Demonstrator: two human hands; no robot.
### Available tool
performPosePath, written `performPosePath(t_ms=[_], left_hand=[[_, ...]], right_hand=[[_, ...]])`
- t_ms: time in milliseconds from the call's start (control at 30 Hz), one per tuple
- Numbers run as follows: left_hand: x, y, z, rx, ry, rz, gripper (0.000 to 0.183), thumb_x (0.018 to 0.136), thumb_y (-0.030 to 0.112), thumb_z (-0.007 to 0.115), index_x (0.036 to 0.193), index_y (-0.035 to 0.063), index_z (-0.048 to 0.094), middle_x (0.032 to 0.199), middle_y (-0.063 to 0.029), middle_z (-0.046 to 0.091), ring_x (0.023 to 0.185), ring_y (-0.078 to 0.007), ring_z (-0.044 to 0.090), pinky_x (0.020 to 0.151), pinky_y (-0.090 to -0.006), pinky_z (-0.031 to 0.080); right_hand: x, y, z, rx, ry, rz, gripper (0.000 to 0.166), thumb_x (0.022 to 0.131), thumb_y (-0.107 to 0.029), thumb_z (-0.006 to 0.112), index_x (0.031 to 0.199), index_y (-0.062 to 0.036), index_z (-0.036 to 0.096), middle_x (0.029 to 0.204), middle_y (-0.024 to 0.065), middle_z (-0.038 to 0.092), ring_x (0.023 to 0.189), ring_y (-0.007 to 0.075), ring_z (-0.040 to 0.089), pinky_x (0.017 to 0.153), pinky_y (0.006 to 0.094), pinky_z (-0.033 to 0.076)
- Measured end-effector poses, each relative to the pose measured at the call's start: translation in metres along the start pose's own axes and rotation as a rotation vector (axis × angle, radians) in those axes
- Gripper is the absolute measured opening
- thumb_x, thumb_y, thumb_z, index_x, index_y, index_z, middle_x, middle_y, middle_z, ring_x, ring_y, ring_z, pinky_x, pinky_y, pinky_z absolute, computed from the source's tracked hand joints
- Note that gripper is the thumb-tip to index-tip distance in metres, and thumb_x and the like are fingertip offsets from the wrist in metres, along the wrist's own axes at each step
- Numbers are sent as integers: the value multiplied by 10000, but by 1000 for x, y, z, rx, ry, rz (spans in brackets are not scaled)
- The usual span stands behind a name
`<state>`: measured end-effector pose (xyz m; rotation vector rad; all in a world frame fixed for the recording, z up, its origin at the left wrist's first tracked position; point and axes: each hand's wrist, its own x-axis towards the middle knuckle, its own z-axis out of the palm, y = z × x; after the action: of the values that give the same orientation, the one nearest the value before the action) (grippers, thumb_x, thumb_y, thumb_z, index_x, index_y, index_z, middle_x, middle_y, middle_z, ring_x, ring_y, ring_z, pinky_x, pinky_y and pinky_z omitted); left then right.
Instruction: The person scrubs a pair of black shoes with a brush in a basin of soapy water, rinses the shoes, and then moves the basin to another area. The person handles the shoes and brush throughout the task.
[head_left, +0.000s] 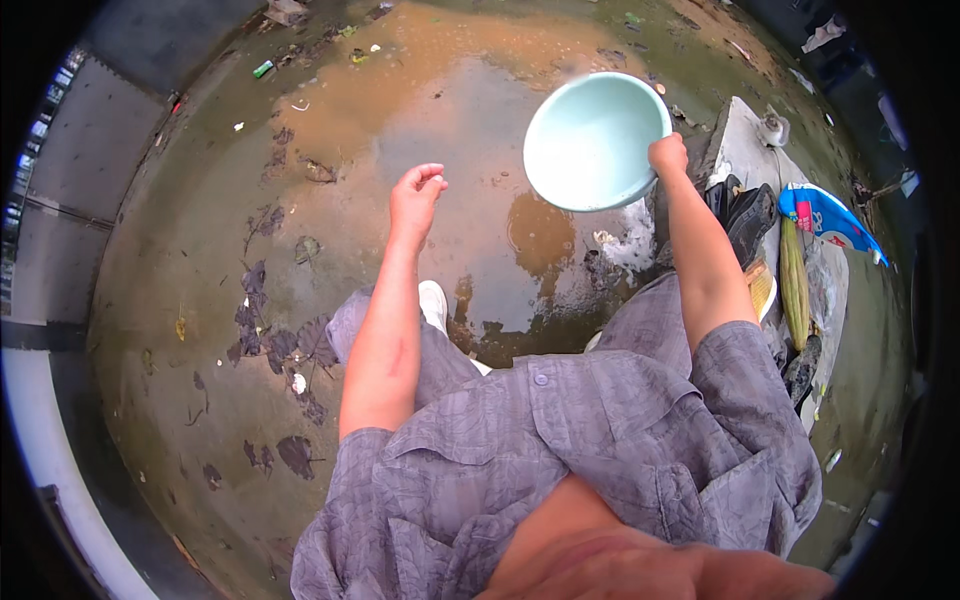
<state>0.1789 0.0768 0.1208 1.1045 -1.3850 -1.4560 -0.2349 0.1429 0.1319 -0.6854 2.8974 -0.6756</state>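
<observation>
My right hand (667, 155) grips the near right rim of a pale mint-green plastic basin (592, 142), which is tilted so that its inside shows and looks empty. To the left, my left hand (418, 196) is raised over the wet ground with its fingers loosely curled and nothing in them. Below both hands lies a shallow puddle of brownish water (480, 142) with reflections in it. A patch of white foam (634, 244) lies on the ground just below the basin.
On my right a pale slab (832, 292) bears dark shoes (750, 217), a long ridged green gourd (793, 277) and a blue plastic packet (832, 217). Dark fallen leaves (296, 454) and a green can-like item (262, 69) lie to the left. Metal gate panels (90, 142) stand at the far left.
</observation>
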Motion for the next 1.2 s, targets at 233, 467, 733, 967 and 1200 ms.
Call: performPosePath(t_ms=[233, 467, 733, 967, 1200], left_hand=[[43, 25, 22, -181, -7, -17, 239, 843, 76, 534, 1072, 7, 546, 1017, -59, 566, 886, -141, 574, 780, -258, 455], [87, 2, 54, -150, -34, -217, 322, 854, 75, 520, 1165, 7, 471, 1153, -86, 487, 1036, -173, 511, 843, -296, 435], [73, -67, 79, 65, 43, -246, 386, 806, -2, 516, 1188, 15, 456, 1232, -88, 402, 1101, -199, 451, 895, -306, 397], [-2, -46, 45, 423, -35, -300, 338, 776, -18, 529, 1113, 1, 523, 1250, -91, 361, 1095, -202, 454, 901, -318, 400], [-22, 64, -75, 951, -261, -418, 324, 735, 31, 581, 1054, -22, 558, 1103, -143, 459, 1000, -251, 492, 890, -357, 391]], right_hand=[[6, -14, 117, -194, -194, -12, 332, 793, -131, 475, 1085, 24, 508, 1083, 220, 568, 1028, 338, 554, 860, 402, 452], [36, -125, 192, 204, -479, -37, 319, 734, -102, 515, 1023, 19, 572, 958, 220, 613, 909, 302, 612, 774, 381, 497], [75, -144, 111, 53, -192, 35, 232, 770, -51, 463, 994, 2, 494, 952, 224, 603, 906, 342, 596, 791, 413, 475], [77, -47, 0, 245, -113, 283, 313, 718, -120, 543, 995, 27, 545, 923, 235, 607, 886, 347, 599, 794, 399, 468], [-6, -31, -127, 1033, -197, 682, 252, 725, -52, 531, 954, 42, 577, 889, 169, 621, 811, 243, 609, 686, 321, 472]])
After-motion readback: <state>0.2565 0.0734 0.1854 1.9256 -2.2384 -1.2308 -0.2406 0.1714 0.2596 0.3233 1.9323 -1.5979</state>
